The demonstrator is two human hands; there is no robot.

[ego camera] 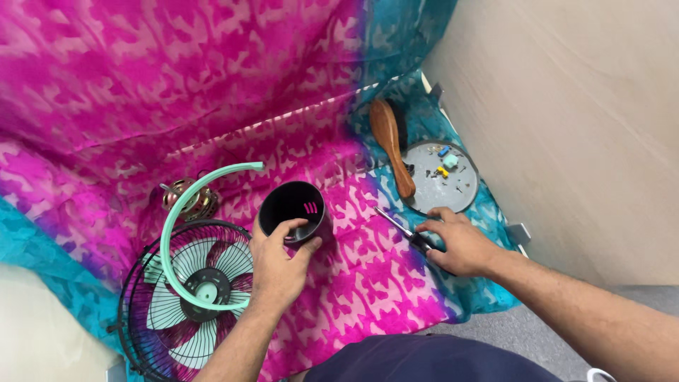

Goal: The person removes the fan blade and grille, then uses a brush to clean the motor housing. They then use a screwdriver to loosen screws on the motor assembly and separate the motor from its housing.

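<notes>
My left hand [277, 265] grips the near rim of a black cup-shaped housing [292, 207], thumb inside it, on the pink patterned cloth [212, 85]. My right hand [458, 242] rests over the handle of a screwdriver [397, 225] lying on the cloth; its metal shaft points up-left. Whether the fingers close around the handle is hard to tell.
A black wire fan guard with white blades [185, 297] lies at lower left, a mint-green ring [185, 212] over it. A brass-coloured motor [185, 199] sits behind. A wooden brush [391, 141] leans on a grey round lid [442, 177] holding small parts. A beige wall [580, 106] stands right.
</notes>
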